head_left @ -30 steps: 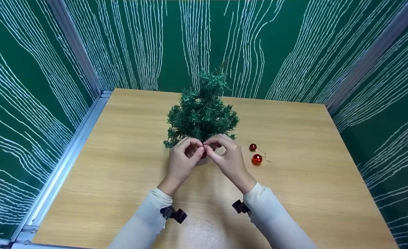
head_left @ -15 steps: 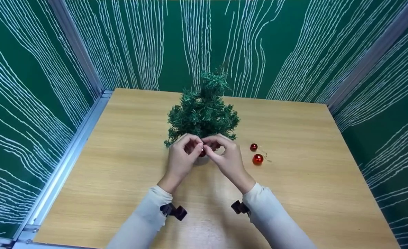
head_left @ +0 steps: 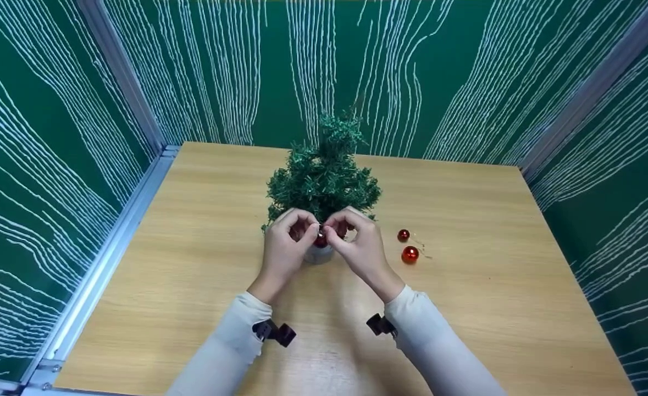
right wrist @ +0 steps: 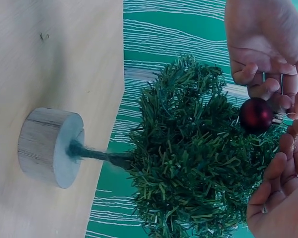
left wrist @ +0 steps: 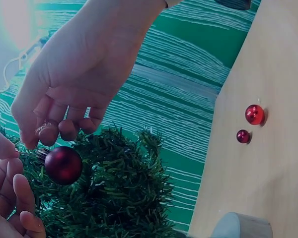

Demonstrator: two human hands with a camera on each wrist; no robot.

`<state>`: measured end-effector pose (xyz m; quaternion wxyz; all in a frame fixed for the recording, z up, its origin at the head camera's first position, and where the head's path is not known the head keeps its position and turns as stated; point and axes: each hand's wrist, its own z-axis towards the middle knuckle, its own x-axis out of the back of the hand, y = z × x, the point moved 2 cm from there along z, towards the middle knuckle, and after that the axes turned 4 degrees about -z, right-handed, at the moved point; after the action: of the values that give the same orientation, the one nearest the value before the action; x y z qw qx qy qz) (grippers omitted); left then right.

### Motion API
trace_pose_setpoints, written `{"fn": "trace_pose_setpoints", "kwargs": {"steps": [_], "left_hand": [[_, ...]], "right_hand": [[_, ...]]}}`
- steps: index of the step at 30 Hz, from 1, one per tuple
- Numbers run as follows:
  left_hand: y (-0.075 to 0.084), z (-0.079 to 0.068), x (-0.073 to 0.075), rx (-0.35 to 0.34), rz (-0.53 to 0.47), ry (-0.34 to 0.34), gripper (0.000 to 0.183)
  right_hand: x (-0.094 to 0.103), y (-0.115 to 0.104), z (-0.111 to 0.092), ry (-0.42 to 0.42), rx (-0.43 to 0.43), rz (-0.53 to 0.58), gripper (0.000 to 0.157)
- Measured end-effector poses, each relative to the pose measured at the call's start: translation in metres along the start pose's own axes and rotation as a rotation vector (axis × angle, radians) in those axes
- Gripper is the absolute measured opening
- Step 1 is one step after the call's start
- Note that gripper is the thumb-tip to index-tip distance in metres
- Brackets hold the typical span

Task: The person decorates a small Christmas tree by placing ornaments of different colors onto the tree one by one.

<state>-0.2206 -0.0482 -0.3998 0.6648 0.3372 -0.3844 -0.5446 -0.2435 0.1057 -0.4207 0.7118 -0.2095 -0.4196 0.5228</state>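
A dark red Christmas bauble (head_left: 321,240) hangs between both hands in front of a small artificial Christmas tree (head_left: 326,181). The left hand (head_left: 285,242) pinches at its thin hanging string with thumb and forefinger. From the other side the right hand (head_left: 359,245) pinches at the string too, and a bit of gold thread (right wrist: 294,142) shows at its fingertips. In the left wrist view the bauble (left wrist: 63,165) hangs by its ridged cap close to the green branches. Exactly which part of the string each hand holds is too small to tell.
Two shiny red baubles, a smaller one (head_left: 403,235) and a larger one (head_left: 410,254), lie on the wooden table (head_left: 494,308) right of the tree, with thin gold strings. A round pale wooden base (right wrist: 49,146) carries the tree. Green walls with white lines (head_left: 274,66) surround the table.
Both hands have risen slightly and their fingertips have drawn a little apart. More of the bauble and of the tree's base shows between them. The two baubles on the table stay put.
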Motion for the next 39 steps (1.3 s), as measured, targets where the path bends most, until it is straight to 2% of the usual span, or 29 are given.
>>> {"fn": "trace_pose_setpoints", "kwargs": {"steps": [2, 9, 15, 28, 33, 39], "left_hand": [[0.001, 0.001, 0.001, 0.001, 0.005, 0.000, 0.004], [-0.035, 0.009, 0.000, -0.032, 0.037, 0.018, 0.005], [-0.035, 0.016, 0.003, -0.051, 0.059, 0.025, 0.006], [-0.037, 0.030, 0.005, -0.023, 0.115, 0.073, 0.003], [-0.042, 0.032, 0.003, -0.001, 0.117, 0.082, 0.003], [-0.048, 0.028, 0.002, -0.008, 0.134, 0.077, 0.003]], "right_hand": [[0.000, 0.000, 0.002, 0.003, -0.002, -0.002, 0.009], [-0.002, 0.001, 0.007, 0.015, -0.026, 0.006, 0.004], [-0.003, 0.000, 0.015, 0.043, -0.058, 0.048, 0.007], [-0.007, 0.004, 0.027, 0.080, -0.086, 0.037, 0.004], [-0.009, 0.004, 0.027, 0.079, -0.066, -0.026, 0.005], [-0.013, 0.011, 0.022, 0.050, -0.012, -0.096, 0.005]]}}
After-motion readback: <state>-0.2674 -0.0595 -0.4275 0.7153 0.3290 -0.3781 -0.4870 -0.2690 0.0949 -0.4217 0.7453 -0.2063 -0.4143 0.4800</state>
